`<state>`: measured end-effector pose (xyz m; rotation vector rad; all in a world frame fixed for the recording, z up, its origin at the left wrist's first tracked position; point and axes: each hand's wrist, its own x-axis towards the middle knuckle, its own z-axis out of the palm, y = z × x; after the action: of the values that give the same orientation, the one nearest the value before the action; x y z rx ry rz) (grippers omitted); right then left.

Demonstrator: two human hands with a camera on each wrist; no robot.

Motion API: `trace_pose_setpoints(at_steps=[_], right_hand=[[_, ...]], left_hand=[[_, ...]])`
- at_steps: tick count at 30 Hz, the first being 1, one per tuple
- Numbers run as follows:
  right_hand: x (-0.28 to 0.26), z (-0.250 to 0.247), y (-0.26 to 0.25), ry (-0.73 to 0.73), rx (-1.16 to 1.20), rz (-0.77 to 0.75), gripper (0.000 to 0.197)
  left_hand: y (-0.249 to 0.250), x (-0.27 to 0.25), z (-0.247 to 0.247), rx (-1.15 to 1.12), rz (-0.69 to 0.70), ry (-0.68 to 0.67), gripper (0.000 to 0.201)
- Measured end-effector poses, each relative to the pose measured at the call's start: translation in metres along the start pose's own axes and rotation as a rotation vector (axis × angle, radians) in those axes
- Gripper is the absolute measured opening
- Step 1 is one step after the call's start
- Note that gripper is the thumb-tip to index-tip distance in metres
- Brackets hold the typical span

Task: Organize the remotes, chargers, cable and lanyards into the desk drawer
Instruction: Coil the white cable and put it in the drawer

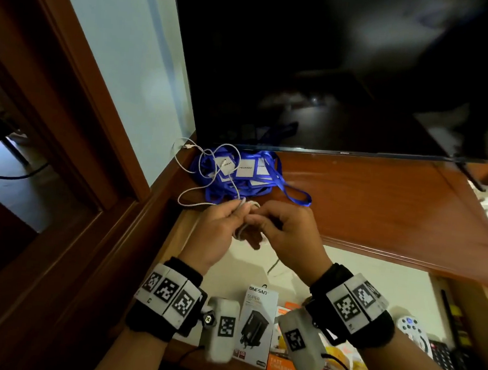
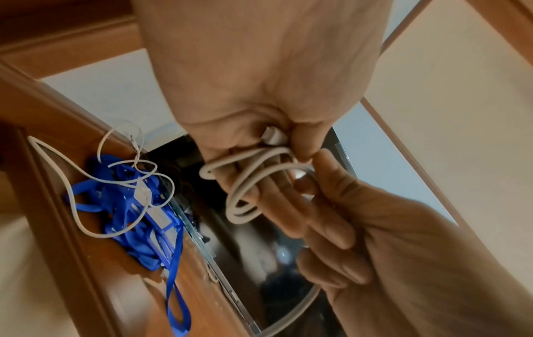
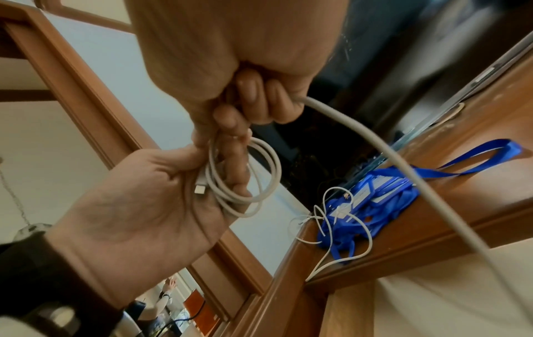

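A white cable point(image 1: 190, 193) trails from the desk top into both hands above the open drawer point(image 1: 375, 282). My left hand point(image 1: 222, 224) grips a small coil of it point(image 2: 245, 189) with the plug point(image 3: 199, 188) in the palm. My right hand point(image 1: 286, 229) meets the left at the coil, fingers curled round the running strand point(image 3: 403, 164). The loose end of the cable lies looped over a pile of blue lanyards point(image 1: 246, 179) with white cards, on the desk top below the TV. The lanyards point(image 2: 129, 216) point(image 3: 375, 205) lie untouched. Charger boxes point(image 1: 256, 326) and remotes point(image 1: 412, 329) lie in the drawer.
A dark TV point(image 1: 333, 75) stands at the back of the wooden desk top point(image 1: 381, 201). A wooden door frame point(image 1: 76, 113) and a pale wall close off the left side. Orange boxes point(image 1: 287, 366) sit at the drawer's front and a black remote point(image 1: 442, 358) at its right.
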<state>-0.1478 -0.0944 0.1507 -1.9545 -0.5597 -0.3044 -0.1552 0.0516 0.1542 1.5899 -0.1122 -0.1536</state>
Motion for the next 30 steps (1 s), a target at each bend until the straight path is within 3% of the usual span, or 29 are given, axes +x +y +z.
trace_pose_setpoints(at_steps=[3,6,9,12,19,23,27,30], right_hand=[[-0.006,-0.008,0.004,0.111,0.042,0.088,0.028],[-0.015,-0.017,0.011,0.064,0.13,0.177,0.038],[-0.022,-0.023,0.015,-0.123,0.243,0.28,0.029],[-0.029,-0.025,0.017,-0.16,0.351,0.39,0.015],[-0.032,-0.034,0.008,-0.065,0.481,0.499,0.017],[-0.032,-0.039,0.006,-0.013,0.467,0.52,0.015],[-0.034,-0.042,0.009,0.038,0.447,0.538,0.026],[-0.038,-0.043,0.011,0.073,0.455,0.536,0.02]], left_hand=[[-0.002,0.002,0.003,-0.088,-0.066,-0.112,0.034],[-0.002,0.005,0.004,-0.229,-0.168,-0.151,0.039],[-0.001,0.008,0.006,-0.432,-0.274,-0.147,0.03],[-0.001,0.01,0.008,-0.566,-0.349,-0.177,0.03],[-0.003,0.009,0.027,-0.49,-0.277,-0.124,0.034],[-0.007,0.007,0.031,-0.424,-0.268,-0.172,0.041],[-0.009,0.005,0.036,-0.534,-0.262,-0.243,0.039],[-0.01,0.007,0.037,-0.657,-0.267,-0.258,0.038]])
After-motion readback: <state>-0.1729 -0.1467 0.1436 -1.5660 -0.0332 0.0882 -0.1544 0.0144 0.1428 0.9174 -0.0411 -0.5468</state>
